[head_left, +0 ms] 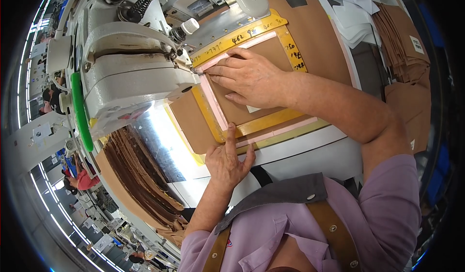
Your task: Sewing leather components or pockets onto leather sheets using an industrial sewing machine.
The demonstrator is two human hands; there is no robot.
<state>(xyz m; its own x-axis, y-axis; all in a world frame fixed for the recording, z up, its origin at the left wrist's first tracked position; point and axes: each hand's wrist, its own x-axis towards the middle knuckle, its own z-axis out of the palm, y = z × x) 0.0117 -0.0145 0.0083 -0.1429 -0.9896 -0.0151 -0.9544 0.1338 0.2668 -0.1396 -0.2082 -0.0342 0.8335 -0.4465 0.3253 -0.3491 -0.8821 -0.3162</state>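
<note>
Head view, I'm monitoring remotely: the right hand [252,75] is lying palm down over the brown panel [264,56], inside the yellow frame [264,120]; its fingers are stretching out nearly flat and close together, thumb sitting a little apart, fingertips pointing left and ending just beside the needle area of the white sewing machine [131,85]; I'm not seeing it pinch anything. The left hand [227,163] is coming up from below; its index finger is reaching out and resting at the frame's lower left corner, thumb spreading off to the right, other fingers bending; I can't tell how hard it's pressing.

The frame is lying tilted on the brown work, right of the machine head; its upper and right bars are carrying black handwriting; pale pink strips [213,102] are running along its inside edges, left and top; more pink is showing below its lower bar; the white table [315,151] is extending underneath.

Around it: brown layered pieces [138,170] are stacking up lower left, more brown pieces [395,41] are piling far right, white sheets [351,22] are lying next to those; a green bar [81,112] is standing out on the machine's left side; a person in red [86,180] is showing in the left background.
</note>
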